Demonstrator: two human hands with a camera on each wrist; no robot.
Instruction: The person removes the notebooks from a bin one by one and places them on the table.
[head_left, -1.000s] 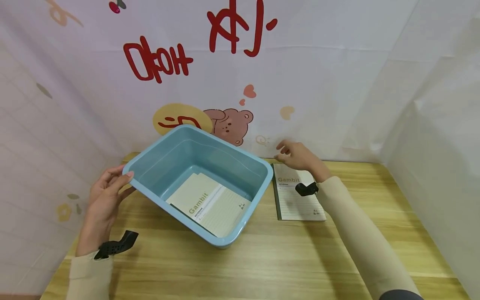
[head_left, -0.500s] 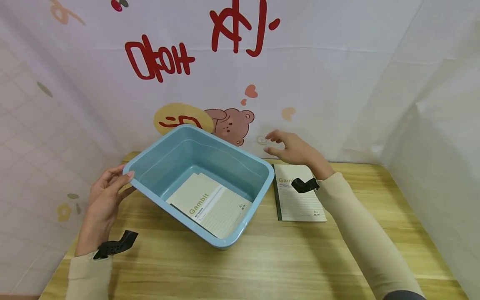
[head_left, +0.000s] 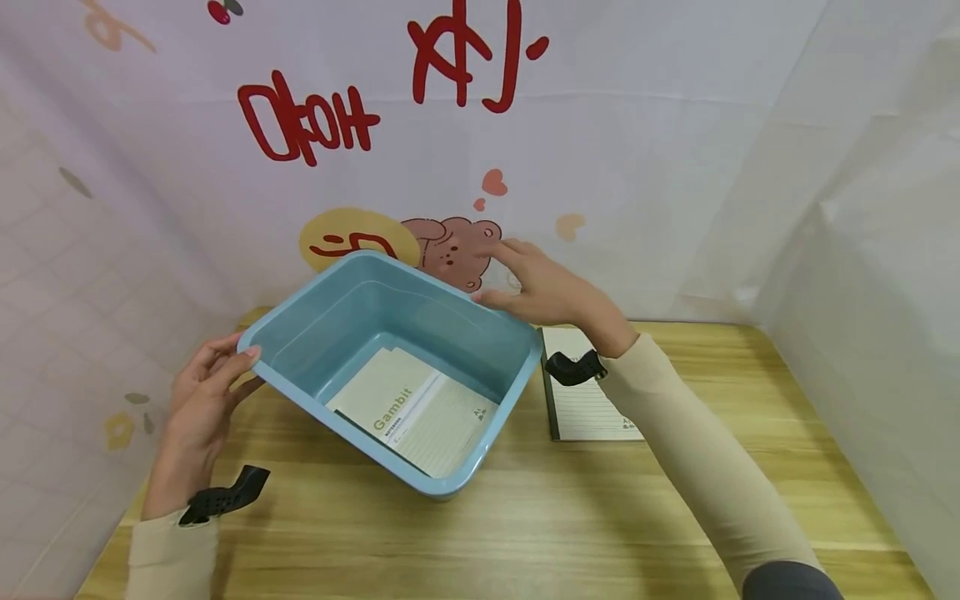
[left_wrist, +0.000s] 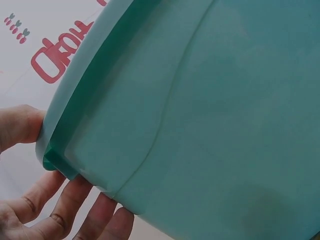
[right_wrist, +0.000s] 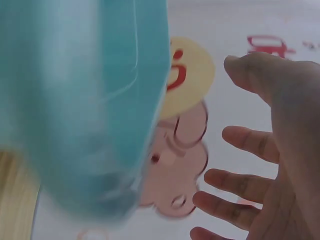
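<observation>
A light blue plastic basin [head_left: 322,325] sits skewed over the table, its opening facing the head camera. My left hand [head_left: 206,387] pinches its left corner, thumb on top of the rim and fingers [left_wrist: 75,200] under it in the left wrist view. Inside lies a cream Gambit notebook [head_left: 412,412], with another edge showing beneath it. My right hand [head_left: 547,287] hovers at the basin's back right rim, thumb and fingers spread, holding nothing. In the right wrist view its fingers [right_wrist: 245,185] stand apart from the basin wall [right_wrist: 135,90].
A second Gambit notebook [head_left: 588,417] with a dark green spine lies on the wooden table [head_left: 525,533], right of the basin and partly behind my right forearm. A white printed curtain [head_left: 660,167] hangs behind the table and along both sides.
My right hand has moved left from above the table notebook to the basin's back rim, its fingers spreading. The left hand keeps its grip, and the basin stays in place.
</observation>
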